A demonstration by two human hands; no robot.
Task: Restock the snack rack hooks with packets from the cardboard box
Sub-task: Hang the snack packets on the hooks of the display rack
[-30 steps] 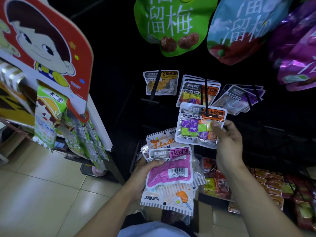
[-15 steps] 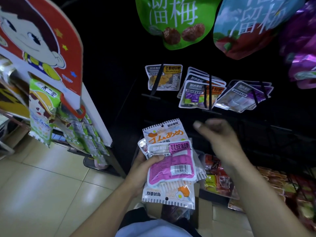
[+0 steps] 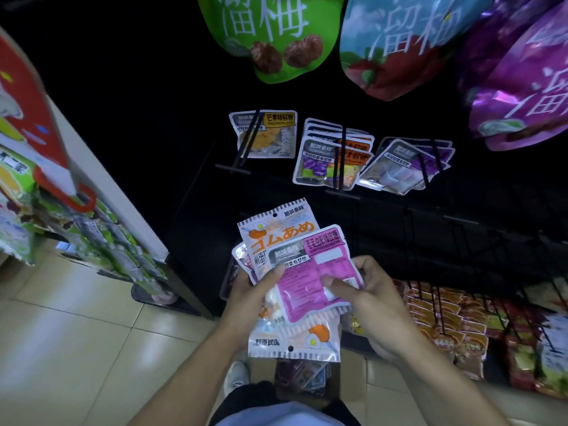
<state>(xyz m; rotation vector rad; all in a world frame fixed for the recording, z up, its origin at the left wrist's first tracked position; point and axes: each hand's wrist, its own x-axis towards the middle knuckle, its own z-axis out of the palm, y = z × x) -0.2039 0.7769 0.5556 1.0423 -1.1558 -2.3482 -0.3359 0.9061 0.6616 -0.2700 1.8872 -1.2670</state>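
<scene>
My left hand [image 3: 246, 299] grips a fanned stack of snack packets low in the middle of the view. A pink packet [image 3: 310, 284] lies on top, with white egg-print packets [image 3: 276, 229] behind and below it. My right hand [image 3: 368, 299] pinches the pink packet's right side, thumb on its front and fingers curled round its edge. On the dark rack above hang a mango packet [image 3: 267, 133], a bunch of purple-and-orange packets [image 3: 332, 158] and a bunch of purple packets [image 3: 405, 164], each on a black hook. The cardboard box [image 3: 304, 379] shows partly below the stack, by my feet.
Large green [image 3: 270, 35], blue-red [image 3: 396, 44] and purple bags [image 3: 522, 75] hang at the top. A red cartoon display stand [image 3: 27, 96] with green packets [image 3: 101, 238] stands left. Wire racks of orange and red packets [image 3: 445, 321] fill the lower right. Beige floor tiles lie at the lower left.
My right hand has let go of the purple-and-orange packet, which now hangs on its hook. The hand came down to the stack and took hold of the pink packet.
</scene>
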